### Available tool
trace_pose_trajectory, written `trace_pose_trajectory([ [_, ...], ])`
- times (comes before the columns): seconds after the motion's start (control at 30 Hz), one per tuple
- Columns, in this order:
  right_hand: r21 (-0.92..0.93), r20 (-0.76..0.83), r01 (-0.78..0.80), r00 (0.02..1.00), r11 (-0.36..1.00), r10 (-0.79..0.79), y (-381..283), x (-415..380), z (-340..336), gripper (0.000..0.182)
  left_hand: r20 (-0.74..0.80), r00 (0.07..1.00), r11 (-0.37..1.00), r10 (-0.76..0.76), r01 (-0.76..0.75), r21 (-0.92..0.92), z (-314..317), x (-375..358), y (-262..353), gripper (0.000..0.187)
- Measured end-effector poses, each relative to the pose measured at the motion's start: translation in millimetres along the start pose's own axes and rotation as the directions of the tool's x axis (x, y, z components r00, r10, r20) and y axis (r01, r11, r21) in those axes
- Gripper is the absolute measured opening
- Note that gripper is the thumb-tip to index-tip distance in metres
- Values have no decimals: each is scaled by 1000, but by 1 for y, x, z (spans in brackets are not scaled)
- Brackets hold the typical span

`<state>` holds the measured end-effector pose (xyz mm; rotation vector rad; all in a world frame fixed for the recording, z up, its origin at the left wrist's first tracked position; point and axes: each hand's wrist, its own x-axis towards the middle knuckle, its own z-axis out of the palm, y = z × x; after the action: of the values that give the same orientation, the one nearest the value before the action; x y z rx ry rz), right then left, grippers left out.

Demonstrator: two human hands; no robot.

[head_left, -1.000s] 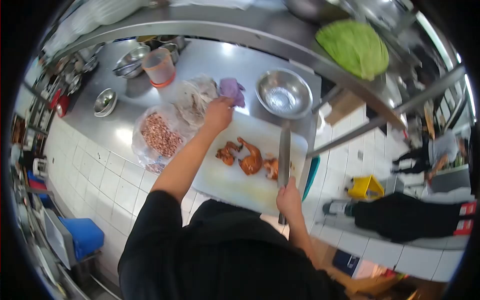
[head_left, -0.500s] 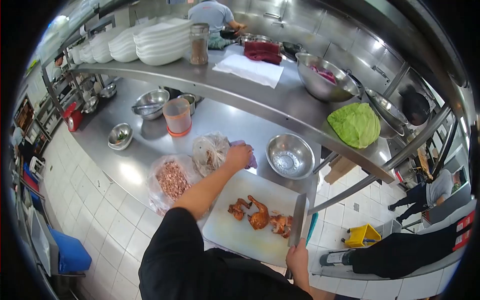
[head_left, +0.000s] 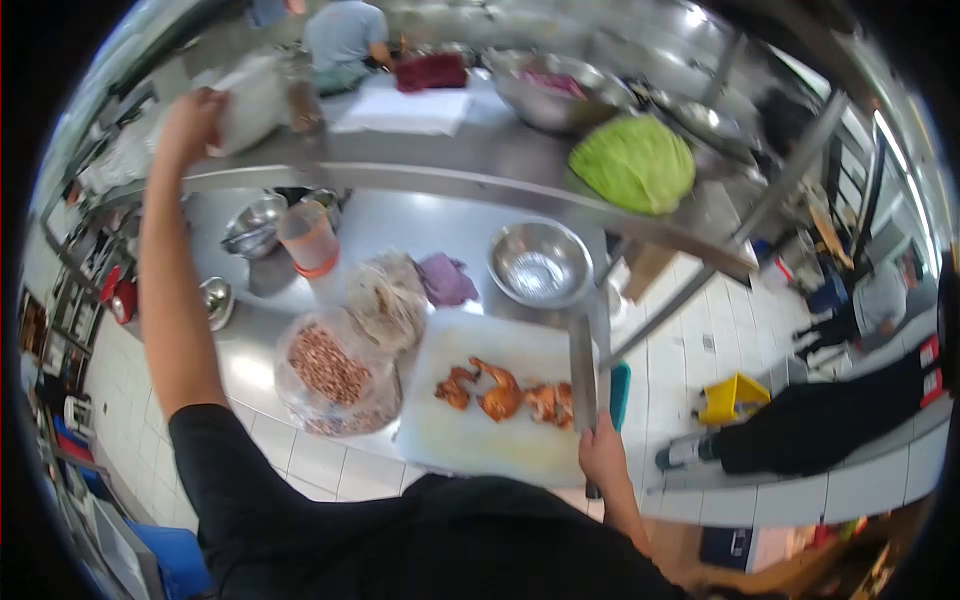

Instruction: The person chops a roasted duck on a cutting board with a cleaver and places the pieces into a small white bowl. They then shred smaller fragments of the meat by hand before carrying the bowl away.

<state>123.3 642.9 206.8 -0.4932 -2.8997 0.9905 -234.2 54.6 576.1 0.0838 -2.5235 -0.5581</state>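
My left hand [head_left: 195, 122] is raised to the shelf, at the edge of the stacked white bowls [head_left: 250, 105]. Blur hides whether its fingers grip one. In my right hand [head_left: 603, 452] is a cleaver [head_left: 583, 375], its blade upright along the right side of the white cutting board [head_left: 480, 440]. Roasted chicken pieces [head_left: 498, 400] lie in a row on the board, the rightmost close to the blade. Left of the board sit a plastic bag of chopped brown-pink bits [head_left: 328, 365] and a second knotted bag [head_left: 385, 300]. A crumpled purple cloth [head_left: 447, 280] lies behind the board.
A steel bowl [head_left: 540, 265] stands behind the board. An orange-rimmed container [head_left: 308, 240] is farther left. Overhead, the shelf [head_left: 400, 160] carries a green cabbage [head_left: 632, 165] and a large steel bowl [head_left: 550, 95]. One person [head_left: 345, 40] works beyond it; another [head_left: 875, 295] is at right.
My left hand has left the purple cloth and swung up and left to the white bowls. My right hand still holds the cleaver by the board. The view has shifted.
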Motion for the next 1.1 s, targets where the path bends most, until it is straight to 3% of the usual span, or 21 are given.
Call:
trace_pose_trajectory([
  [0.1, 52, -17, 29, 999, 998, -28, 14, 2, 5, 30, 7, 996, 995, 95, -95, 30, 10, 52, -61, 43],
  [0.3, 120, 21, -37, 999, 992, 34, 8, -8, -11, 25, -143, 988, 998, -64, 64, 0, -21, 49, -24, 46],
  [0.37, 131, 47, -61, 997, 990, 55, 11, -6, -14, 25, -7, 998, 997, -65, 65, 46, -29, 41, -12, 45],
  [0.43, 80, -27, 35, 999, 996, -33, 23, -9, -7, 25, 112, 993, 998, 21, -27, 51, -30, 29, -10, 43],
  [0.5, 184, -72, 140, 989, 973, -129, 43, -4, 7, 25, 145, 989, 996, 42, -53, 76, -39, 9, 3, 42],
  [0.57, 128, -5, 63, 998, 990, -63, 47, -1, 5, 23, 69, 996, 990, 57, -65, 124, -45, -20, 35, 39],
  [0.6, 102, -110, 201, 976, 974, -190, 52, 2, 9, 20, -4, 998, 985, 69, -68, 157, -43, -21, 37, 39],
  [0.67, 118, -85, 182, 981, 976, -173, 51, 6, 6, 19, -81, 992, 980, 91, -75, 184, -48, -23, 51, 38],
  [0.77, 176, -21, 116, 993, 977, -114, 66, 10, 12, 17, -91, 996, 998, 13, -8, 60, -57, -43, 64, 36],
  [0.87, 198, -30, 88, 996, 976, -83, 71, 11, 13, 17, -236, 969, 993, 73, -94, -77, -67, -71, 56, 36],
  [0.93, 234, 61, -46, 998, 971, 33, 55, 6, 1, 33, -324, 929, 967, 181, -228, -115, -74, -95, 34, 40],
  [1.0, 212, 97, -98, 992, 972, 79, 53, 4, -5, 45, -348, 926, 982, 150, -182, -60, -89, -140, 31, 40],
  [1.07, 99, 38, -17, 999, 995, 13, 60, 2, -4, 49, -338, 923, 942, 181, -262, -210, -95, -178, -9, 38],
  [1.1, 71, 20, -64, 998, 995, 63, 49, 0, -11, 43, -337, 931, 956, 139, -215, -200, -90, -203, -14, 38],
])
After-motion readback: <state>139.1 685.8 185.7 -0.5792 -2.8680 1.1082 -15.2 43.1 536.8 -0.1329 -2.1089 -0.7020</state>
